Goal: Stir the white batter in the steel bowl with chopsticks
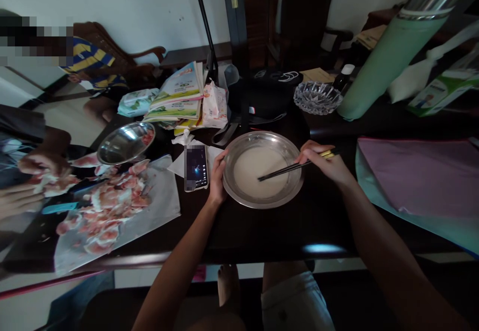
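Left hand (217, 175) grips a shiny bowl (262, 139) of milky liquid (252, 166), right hand (324, 162) dark chopsticks (280, 171).

One camera is riding on the person's head, looking forward and down across the counter (262, 236). It is viewing the hands (217, 176) and bowl (263, 202) from close above, catching the lap (295, 301) at the bottom edge and the wall (145, 6) farther off at the top.

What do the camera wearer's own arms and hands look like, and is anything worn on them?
The left arm and right arm are bare as far as they show, with no sleeves in view. The left hand and right hand are ungloved; no watch or bracelet shows.
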`<state>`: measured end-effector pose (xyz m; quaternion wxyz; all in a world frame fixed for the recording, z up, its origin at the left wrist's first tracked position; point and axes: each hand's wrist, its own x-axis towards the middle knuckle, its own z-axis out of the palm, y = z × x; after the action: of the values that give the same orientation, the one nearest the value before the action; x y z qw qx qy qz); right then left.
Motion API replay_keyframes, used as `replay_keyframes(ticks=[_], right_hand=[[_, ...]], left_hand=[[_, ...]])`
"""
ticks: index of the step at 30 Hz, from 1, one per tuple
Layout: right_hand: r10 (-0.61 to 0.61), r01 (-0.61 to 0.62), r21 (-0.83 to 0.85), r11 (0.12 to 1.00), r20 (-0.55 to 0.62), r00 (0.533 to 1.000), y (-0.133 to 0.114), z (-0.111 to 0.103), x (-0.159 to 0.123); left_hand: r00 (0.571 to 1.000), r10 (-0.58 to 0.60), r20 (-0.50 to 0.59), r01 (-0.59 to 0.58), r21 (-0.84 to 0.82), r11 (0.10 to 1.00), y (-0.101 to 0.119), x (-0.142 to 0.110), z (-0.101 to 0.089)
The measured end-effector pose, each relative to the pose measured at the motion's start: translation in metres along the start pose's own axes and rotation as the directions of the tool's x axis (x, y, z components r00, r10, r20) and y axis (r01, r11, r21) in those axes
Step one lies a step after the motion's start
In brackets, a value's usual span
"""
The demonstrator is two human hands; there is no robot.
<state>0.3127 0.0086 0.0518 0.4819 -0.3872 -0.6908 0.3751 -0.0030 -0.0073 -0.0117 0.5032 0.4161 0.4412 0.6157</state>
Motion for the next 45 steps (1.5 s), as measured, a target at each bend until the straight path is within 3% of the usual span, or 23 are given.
replay_keyframes(ticks=[3,6,8,12,14,19,22,25,30,33,36,41,43,45], right_hand=[[-0.035,0.036,-0.087,0.996,0.020,0.999,0.0012,0.0022,0.0011],[-0.001,-0.007,-0.058,0.998,-0.130,0.992,0.0013,-0.0025,0.0012],[0.040,-0.039,0.013,0.999,-0.163,0.986,-0.0001,-0.0049,0.0006],[0.044,-0.044,0.007,0.999,0.020,0.999,-0.0032,-0.0003,0.0008],[0.019,-0.016,-0.046,0.999,0.057,0.998,-0.0026,0.0020,0.0018],[0.051,-0.049,0.017,0.999,-0.146,0.988,0.0004,-0.0041,0.0014],[0.065,-0.062,0.063,0.996,-0.048,0.997,-0.0007,-0.0037,0.0004],[0.041,-0.040,-0.016,0.999,0.057,0.998,-0.0019,0.0001,0.0013],[0.064,-0.067,-0.019,0.998,-0.125,0.990,-0.0011,-0.0033,0.0020],[0.083,-0.080,0.041,0.996,-0.070,0.994,-0.0009,-0.0032,0.0009],[0.038,-0.038,-0.016,0.999,0.012,0.999,-0.0008,-0.0001,0.0009],[0.036,-0.039,-0.018,0.999,-0.141,0.989,-0.0027,-0.0018,0.0008],[0.047,-0.044,0.021,0.999,-0.132,0.990,-0.0035,-0.0015,0.0001],[0.032,-0.032,0.014,0.999,-0.050,0.998,-0.0034,0.0006,0.0000]], left_hand=[[1.000,0.009,-0.015,-0.009,0.018,1.000,-0.0003,0.0004,-0.0001],[1.000,0.010,-0.004,-0.010,0.024,1.000,-0.0012,0.0007,-0.0007],[1.000,0.007,-0.001,-0.007,0.019,1.000,-0.0015,0.0007,-0.0009],[1.000,0.006,-0.004,-0.006,0.007,1.000,-0.0007,0.0005,-0.0001],[1.000,0.008,-0.008,-0.008,0.000,1.000,-0.0001,0.0006,0.0006],[1.000,0.000,0.005,0.000,-0.009,1.000,0.0005,0.0007,0.0011],[1.000,-0.009,-0.003,0.009,-0.009,1.000,0.0005,0.0005,0.0008],[1.000,-0.009,0.001,0.009,-0.014,1.000,0.0006,0.0002,0.0005],[1.000,-0.004,-0.001,0.004,-0.013,1.000,0.0003,0.0005,0.0012],[1.000,0.009,-0.014,-0.009,0.000,1.000,-0.0002,0.0011,0.0013],[1.000,0.015,-0.001,-0.015,0.013,1.000,0.0000,0.0009,0.0008],[1.000,0.002,0.008,-0.002,-0.001,1.000,0.0017,-0.0010,0.0012],[1.000,-0.002,0.008,0.002,-0.002,1.000,0.0018,-0.0013,0.0014],[1.000,-0.005,0.004,0.005,-0.005,1.000,0.0014,-0.0010,0.0012]])
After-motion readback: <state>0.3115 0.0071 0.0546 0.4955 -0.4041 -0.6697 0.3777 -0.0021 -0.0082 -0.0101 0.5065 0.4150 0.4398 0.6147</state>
